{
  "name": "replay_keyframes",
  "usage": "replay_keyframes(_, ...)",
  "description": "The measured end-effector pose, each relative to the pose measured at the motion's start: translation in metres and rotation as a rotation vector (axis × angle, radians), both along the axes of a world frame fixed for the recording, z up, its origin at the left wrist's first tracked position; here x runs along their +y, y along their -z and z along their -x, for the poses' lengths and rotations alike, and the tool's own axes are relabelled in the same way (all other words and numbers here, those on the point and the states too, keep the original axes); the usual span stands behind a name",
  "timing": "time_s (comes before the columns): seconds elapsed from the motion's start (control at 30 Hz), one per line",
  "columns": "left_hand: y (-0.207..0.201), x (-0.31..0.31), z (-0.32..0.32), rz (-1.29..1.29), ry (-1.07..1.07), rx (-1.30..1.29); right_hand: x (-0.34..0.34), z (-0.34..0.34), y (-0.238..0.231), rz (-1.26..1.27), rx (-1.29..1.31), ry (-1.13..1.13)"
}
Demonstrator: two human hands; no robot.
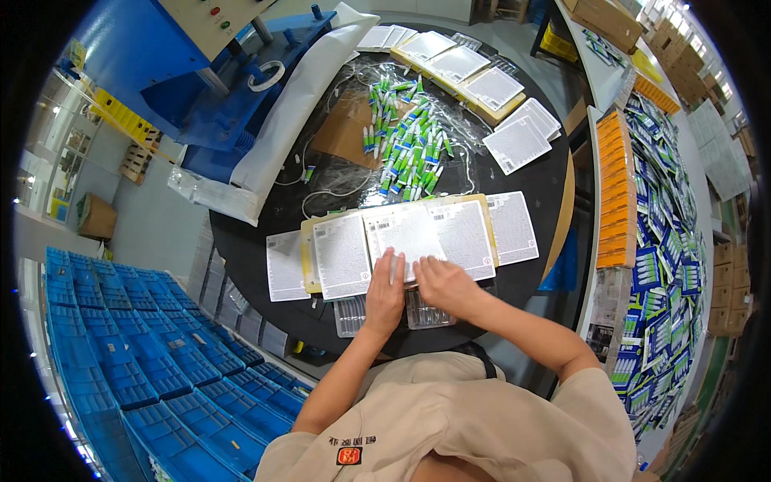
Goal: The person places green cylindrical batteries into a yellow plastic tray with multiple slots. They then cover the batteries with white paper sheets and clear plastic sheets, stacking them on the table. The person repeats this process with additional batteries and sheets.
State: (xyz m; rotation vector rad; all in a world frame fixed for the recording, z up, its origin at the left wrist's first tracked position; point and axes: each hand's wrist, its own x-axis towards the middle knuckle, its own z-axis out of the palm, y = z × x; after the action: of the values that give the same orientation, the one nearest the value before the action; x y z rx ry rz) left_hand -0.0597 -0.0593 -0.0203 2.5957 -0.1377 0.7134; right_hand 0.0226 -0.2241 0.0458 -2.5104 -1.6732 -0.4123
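A row of white printed cards lies along the near side of a round black table, several of them on a yellow tray-like fixture [308,259]. My left hand [386,296] rests on the near part of the middle white card [404,230], fingers stretched out and lying flat. Beside it my right hand [444,284] has its fingers bent and closed at the same card's near right edge. Clear plastic blister trays [350,316] stick out below the row, near my wrists. Beyond the cards lies a loose heap of small green and white tubes [412,149].
A second yellow fixture with white cards [459,63] sits on the table's far right. A blue press machine [152,80] stands at left, blue bins [161,345] at lower left. Filled blister packs [662,265] and an orange box row [614,193] occupy the right bench.
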Motion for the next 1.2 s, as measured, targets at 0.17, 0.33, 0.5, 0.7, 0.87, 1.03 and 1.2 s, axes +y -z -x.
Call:
replay_keyframes(0.17,0.002,-0.002,0.002,0.008,-0.054,0.028,-0.079,-0.038,-0.034,-0.385,-0.016,0.312)
replay_keyframes(0.33,0.009,-0.004,0.005,-0.251,0.073,0.312,-0.173,-0.045,0.018,-0.359,-0.164,0.504)
replay_keyframes(0.5,0.014,-0.003,0.015,-0.307,0.059,0.382,-0.202,-0.028,0.106,-0.299,0.011,0.487)
replay_keyframes(0.7,0.005,-0.002,0.010,-0.316,0.033,0.436,-0.207,-0.032,0.131,-0.299,0.100,0.608)
replay_keyframes(0.87,0.000,0.001,0.013,-0.351,0.031,0.429,-0.210,-0.041,0.119,-0.287,0.171,0.543)
replay_keyframes(1.03,-0.002,0.000,0.008,-0.309,0.044,0.496,-0.211,-0.038,0.107,-0.260,0.248,0.444)
replay_keyframes(1.2,-0.013,-0.005,0.006,-0.233,0.064,0.503,-0.184,-0.053,0.063,-0.013,0.335,0.424)
